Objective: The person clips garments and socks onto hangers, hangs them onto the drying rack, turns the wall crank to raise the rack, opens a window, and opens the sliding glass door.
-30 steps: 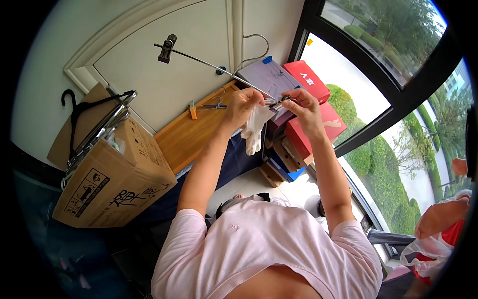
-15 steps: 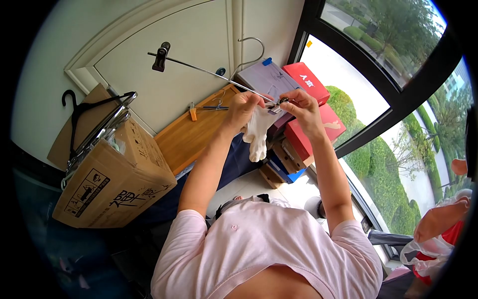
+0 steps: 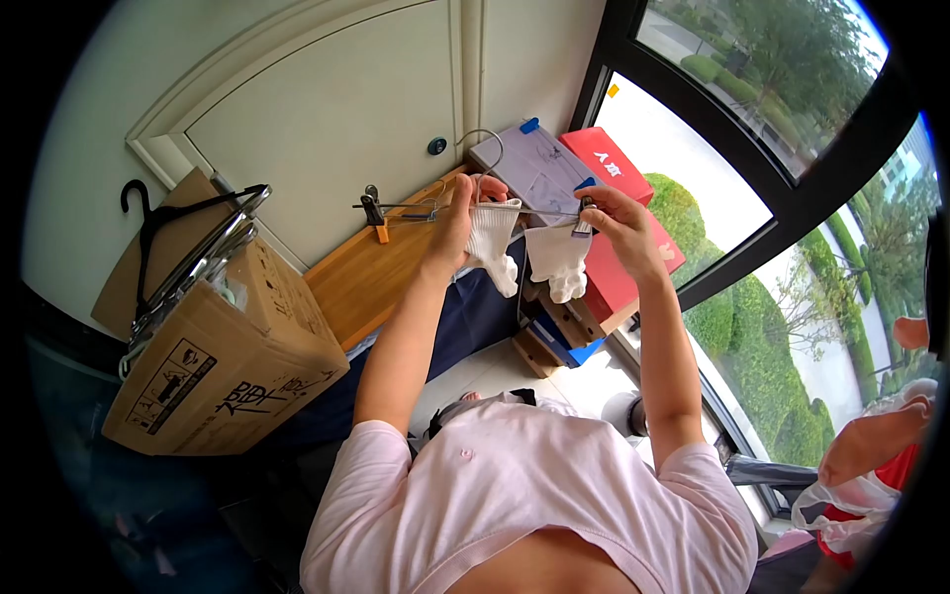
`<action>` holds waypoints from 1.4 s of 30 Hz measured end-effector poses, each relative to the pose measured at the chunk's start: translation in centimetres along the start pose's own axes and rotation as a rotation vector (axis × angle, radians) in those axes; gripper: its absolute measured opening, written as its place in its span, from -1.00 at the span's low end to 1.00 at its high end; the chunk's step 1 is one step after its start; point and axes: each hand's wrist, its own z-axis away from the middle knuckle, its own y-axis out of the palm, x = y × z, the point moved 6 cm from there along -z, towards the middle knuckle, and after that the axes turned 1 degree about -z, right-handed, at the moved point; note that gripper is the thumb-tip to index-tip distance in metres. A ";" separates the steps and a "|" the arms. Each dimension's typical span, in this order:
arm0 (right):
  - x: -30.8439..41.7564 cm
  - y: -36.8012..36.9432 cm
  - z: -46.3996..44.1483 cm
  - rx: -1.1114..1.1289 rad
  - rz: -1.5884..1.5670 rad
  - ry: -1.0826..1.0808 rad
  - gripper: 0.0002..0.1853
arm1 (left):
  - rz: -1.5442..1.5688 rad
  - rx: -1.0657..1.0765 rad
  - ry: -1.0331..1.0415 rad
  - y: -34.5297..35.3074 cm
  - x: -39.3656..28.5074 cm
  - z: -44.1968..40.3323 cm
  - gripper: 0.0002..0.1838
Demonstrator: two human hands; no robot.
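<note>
A metal clip hanger is held level, its hook pointing up. My left hand is closed on a white ribbed sock by the hanger's bar; the fingers behind the sock are partly hidden. Fingers of my right hand pinch the dark clip at the right end of the bar. Beneath that clip hangs a second white sock, toe down. Another black clip sits at the bar's left end, with no sock in it.
A cardboard box with several hangers stands at left. Beyond my hands are a wooden board, a grey box and red shoe boxes. A black-framed window lies to the right. Another person's arm shows at the lower right.
The hanger has turned from a slant to level and come lower. My hands have moved apart, and two socks now show separately, one at my left hand, one under the right clip.
</note>
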 end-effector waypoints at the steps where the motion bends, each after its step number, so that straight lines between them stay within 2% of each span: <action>1: -0.3 -0.7 0.1 -0.015 0.011 0.018 -0.73 | -0.002 -0.070 -0.035 -0.8 0.3 0.1 -0.31; 3: -0.8 -2.0 0.4 -0.071 -0.001 0.087 -0.72 | 0.035 -0.031 -0.083 -0.5 0.4 0.3 -0.34; 4: -1.1 -2.0 0.5 -0.069 0.001 0.088 -0.72 | 0.014 -0.097 -0.120 0.0 0.5 0.4 -0.33; 6: -0.3 -2.8 1.0 -0.308 0.437 -0.134 -0.73 | 0.011 -0.200 -0.150 0.7 1.2 0.1 -0.31; 7: 1.1 -2.0 1.3 -0.308 0.437 -0.133 -0.73 | 0.011 -0.200 -0.150 0.9 2.1 -0.1 -0.31; 9: 6.9 0.5 2.8 -0.549 0.793 -0.508 -0.72 | -0.141 -0.203 -0.141 1.4 4.4 -0.8 -0.30; 10: 7.3 2.0 2.7 -0.496 0.716 -0.569 -0.73 | -0.149 -0.254 -0.135 3.0 4.0 -0.6 -0.25; 11: 7.9 4.0 2.4 -0.350 0.670 -0.598 -0.74 | -0.167 -0.159 -0.160 4.3 4.3 -0.2 -0.39; 12: 7.6 5.8 1.7 -0.213 0.551 -0.507 -0.71 | -0.669 -0.146 0.227 5.4 3.1 0.0 -0.50; 13: 6.6 7.2 0.8 -0.189 0.564 -0.473 -0.66 | -1.155 -0.120 0.635 7.3 3.2 0.9 -0.61; 14: 5.9 8.2 0.1 -0.173 0.568 -0.365 -0.60 | -1.448 -0.044 0.781 7.9 5.8 1.0 -0.68; 19: 3.3 7.1 -2.0 -0.102 0.559 -0.224 -0.64 | -0.884 0.004 0.405 9.2 5.4 -0.1 -0.66; 25: 2.8 5.0 -2.0 -0.050 0.505 -0.073 -0.70 | -0.537 0.120 0.108 10.5 4.7 0.2 -0.63; 28: 3.2 1.6 -1.0 -0.180 0.062 -0.042 -0.73 | -0.280 0.294 -0.163 9.6 5.7 0.0 -0.61; 29: 2.9 0.4 -0.7 -0.160 -0.067 -0.033 -0.74 | -0.087 0.419 -0.362 9.4 6.8 0.4 -0.60; 30: 2.9 -0.5 0.0 -0.149 -0.148 -0.004 -0.75 | -0.074 0.378 -0.187 8.4 6.7 0.0 -0.50; 31: 2.9 -1.0 0.7 -0.138 -0.230 0.023 -0.75 | -0.074 0.377 -0.186 8.2 6.4 0.0 -0.50; 33: 2.2 -1.5 1.6 -0.153 -0.163 0.030 -0.76 | 0.135 0.224 -0.241 7.3 5.7 -0.3 -0.19; 34: 1.8 -1.5 2.1 -0.170 -0.095 0.038 -0.77 | 0.056 0.184 -0.229 7.2 5.4 -0.6 -0.11; 38: 0.8 -1.6 3.2 -0.251 0.084 -0.014 -0.80 | 0.085 0.165 -0.164 7.4 3.9 -1.3 -0.13; 42: 0.2 -1.9 3.3 -0.279 0.044 -0.073 -0.81 | 0.047 0.203 -0.113 7.7 3.4 -1.8 -0.13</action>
